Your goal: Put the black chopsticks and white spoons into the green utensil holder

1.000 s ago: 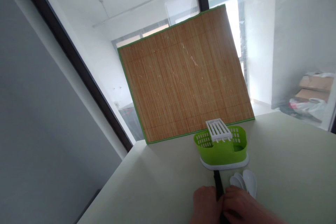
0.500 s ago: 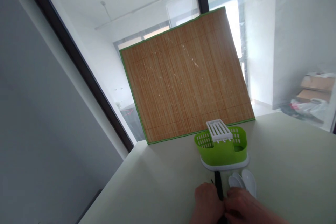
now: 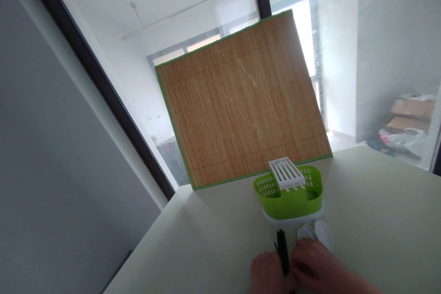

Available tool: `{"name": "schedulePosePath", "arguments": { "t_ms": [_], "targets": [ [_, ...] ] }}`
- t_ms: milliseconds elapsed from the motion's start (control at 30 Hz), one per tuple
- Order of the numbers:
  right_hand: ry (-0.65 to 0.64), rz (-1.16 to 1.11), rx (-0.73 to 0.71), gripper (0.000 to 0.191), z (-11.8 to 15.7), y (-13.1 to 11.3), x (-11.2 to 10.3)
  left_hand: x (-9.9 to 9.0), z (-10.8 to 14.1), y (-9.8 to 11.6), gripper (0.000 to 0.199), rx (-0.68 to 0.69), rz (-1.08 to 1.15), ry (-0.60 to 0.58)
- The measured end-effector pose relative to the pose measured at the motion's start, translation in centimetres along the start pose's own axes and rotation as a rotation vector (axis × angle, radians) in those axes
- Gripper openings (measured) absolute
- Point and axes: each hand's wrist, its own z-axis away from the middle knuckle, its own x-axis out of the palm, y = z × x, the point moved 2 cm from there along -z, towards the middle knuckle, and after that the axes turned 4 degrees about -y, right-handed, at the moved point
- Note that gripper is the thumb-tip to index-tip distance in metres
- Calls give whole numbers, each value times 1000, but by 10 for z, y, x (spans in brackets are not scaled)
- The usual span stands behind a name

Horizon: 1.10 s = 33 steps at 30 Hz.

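Observation:
A bundle of slim black chopsticks points up from between my hands, one stick set slightly apart on the left. My left hand is closed around its lower part. My right hand is curled against the bundle from the other side, fingers pinched at its lower end; the fingertips are partly hidden. Several white spoons lie just beyond my right hand, their handles covered by it. Behind them stands a green cutlery basket on a white base, with a white slatted rack across its top.
A bamboo mat with green edging leans on the glass at the back of the pale table. Dark window frames rise behind it. Cardboard boxes and plastic bags show beyond the glass at the right.
Both hands have shifted slightly down toward me with the chopsticks, whose upper ends now look more fanned apart. My right hand covers more of the spoons. The view has moved slightly.

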Motion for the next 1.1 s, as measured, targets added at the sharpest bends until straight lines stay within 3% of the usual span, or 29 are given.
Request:
{"name": "schedulePosePath", "arguments": {
  "t_ms": [300,567,733,1100],
  "targets": [
    [-14,71,-41,12,-3,4,7,-8,-3,2,30,-80,-37,160],
    [-36,83,-41,13,-1,2,7,-12,-4,14,34,-29,-76,148],
    [-51,103,-31,14,-2,1,5,-12,-8,1,34,-77,9,136],
    [-51,85,-39,16,-1,4,6,-6,-16,-19,32,-21,280,87]
  ]
}}
